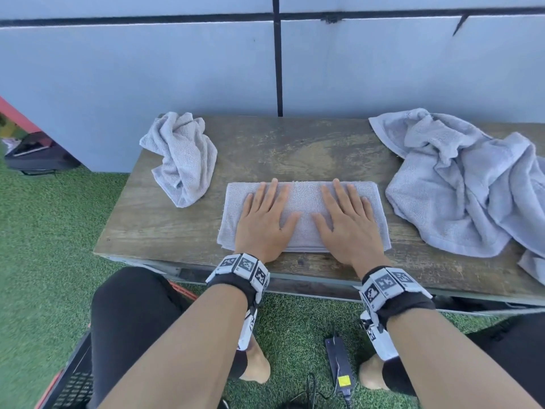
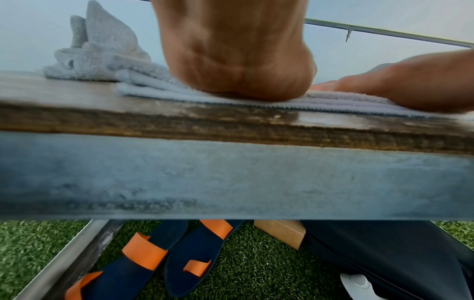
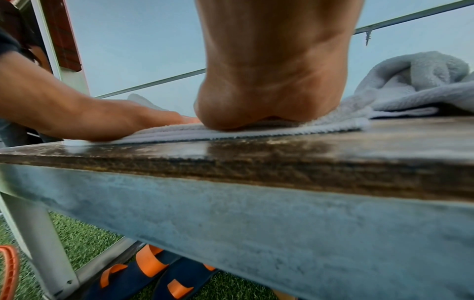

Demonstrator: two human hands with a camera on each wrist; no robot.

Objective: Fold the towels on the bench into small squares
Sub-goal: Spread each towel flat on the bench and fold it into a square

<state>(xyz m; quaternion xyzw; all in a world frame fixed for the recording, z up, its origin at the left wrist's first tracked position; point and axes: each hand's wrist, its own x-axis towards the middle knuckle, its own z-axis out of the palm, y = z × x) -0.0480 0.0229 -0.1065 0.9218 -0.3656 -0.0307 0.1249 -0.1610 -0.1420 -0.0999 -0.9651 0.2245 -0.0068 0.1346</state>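
Even soft daylight, faint shadows; wide-angle bending at edges; wrist views blurred close up.

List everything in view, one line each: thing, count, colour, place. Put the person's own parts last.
folded towel: 1, pale grey, flat at the bench's near middle, under both hands
crumpled towel: 1, pale grey, bench's far left corner
towel heap: 1, pale grey, bench's right side; how many towels it holds cannot be told
bench: 1, worn brown wooden top on a grey metal frame, against the wall
wall: 1, pale grey panels with dark seams, behind the bench
turf: green, covers the ground
sandals: 2, navy with orange straps, under the bench
power adapter: 1, black with a yellow sticker, on the turf
left hand: flat on the folded towel
right hand: flat on the folded towel
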